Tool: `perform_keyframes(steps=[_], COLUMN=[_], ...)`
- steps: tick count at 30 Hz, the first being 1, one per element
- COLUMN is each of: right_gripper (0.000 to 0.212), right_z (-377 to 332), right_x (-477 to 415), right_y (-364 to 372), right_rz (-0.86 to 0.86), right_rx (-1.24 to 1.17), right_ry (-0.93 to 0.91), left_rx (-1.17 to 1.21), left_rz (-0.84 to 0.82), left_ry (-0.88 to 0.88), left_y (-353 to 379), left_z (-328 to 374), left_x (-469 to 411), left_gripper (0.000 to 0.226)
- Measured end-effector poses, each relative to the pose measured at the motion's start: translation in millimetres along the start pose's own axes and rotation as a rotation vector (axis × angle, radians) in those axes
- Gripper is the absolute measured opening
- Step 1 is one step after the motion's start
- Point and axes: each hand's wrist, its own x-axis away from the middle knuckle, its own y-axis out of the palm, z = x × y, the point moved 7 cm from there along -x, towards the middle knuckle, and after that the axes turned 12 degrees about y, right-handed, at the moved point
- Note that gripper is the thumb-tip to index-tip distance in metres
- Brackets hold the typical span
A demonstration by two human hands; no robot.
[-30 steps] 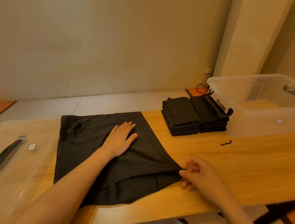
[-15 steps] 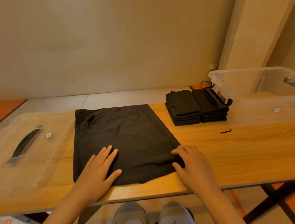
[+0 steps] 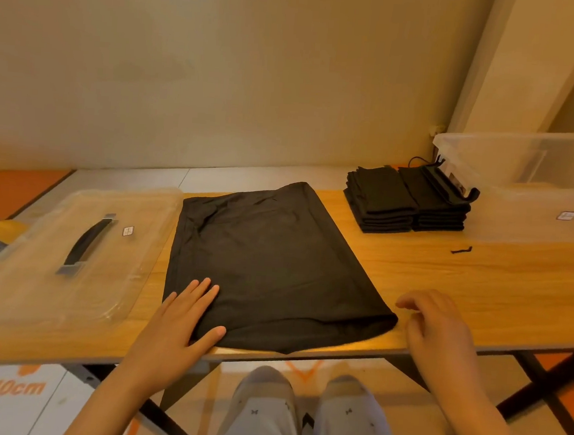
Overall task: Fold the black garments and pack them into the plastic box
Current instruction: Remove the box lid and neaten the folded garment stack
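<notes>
The garment (image 3: 268, 264) is lying flat on the table (image 3: 479, 287), well to the left of the box (image 3: 519, 215), already doubled over into a rough rectangle. The left hand (image 3: 177, 325) is pressing on the near corner farthest from the box, palm down, fingers straight and spread, gripping nothing. The right hand (image 3: 438, 328) is sitting over the bare wood just beside the near corner on the box side, fingers loosely bent and empty; whether a fingertip is touching the cloth is not showing clearly. The two hands are sitting well apart, one at each near corner. A stack (image 3: 407, 199) of folded black pieces is sitting close against the box's left wall, and no cloth is showing through that clear wall. The garment is looking thin, light and limp, rumpling into soft wrinkles at its far corner away from the box, so it is likely going to sag and lose its shape if lifted from a single point. It is probably sliding easily on the smooth wood too, which is making a flat pinning palm useful. The best hold is seeming to be the two corners of one edge, each pinched between thumb and fingers, carrying that edge across in one sweep and then smoothing it down; nothing about it is looking heavy or fragile
</notes>
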Motion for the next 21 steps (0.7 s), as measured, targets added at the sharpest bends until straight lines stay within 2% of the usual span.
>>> perform_keyframes(steps=[2,5,9,14,17,18,21], right_gripper=[0.028,0.026,0.044,0.065,0.102,0.108,0.108], right_z=[-8,-41,-87,-67,-51,-50,-57], right_x=[-1,-4,-11,-18,1,10,32], right_y=[0,16,50,88,85,83,74], right_rz=[-0.017,-0.105,-0.244,-0.468,-0.478,-0.477,-0.532], right_rx=[0.0,0.052,0.189,0.5,0.538,0.555,0.552], right_ry=[0.003,-0.139,-0.27,-0.166,-0.142,-0.124,-0.019], left_rx=[0.011,-0.005,0.002,-0.113,-0.103,-0.082,0.104], left_rz=[0.014,0.073,0.107,-0.053,-0.116,-0.136,-0.19], left_ry=[0.006,0.026,0.019,-0.007,0.051,0.076,0.066], left_y=[-3,-12,-14,8,12,10,1], left_z=[1,13,25,17,16,18,17], left_x=[4,4,-11,-24,-18,-18,-22], left_gripper=[0.083,0.078,0.081,0.102,0.093,0.09,0.085])
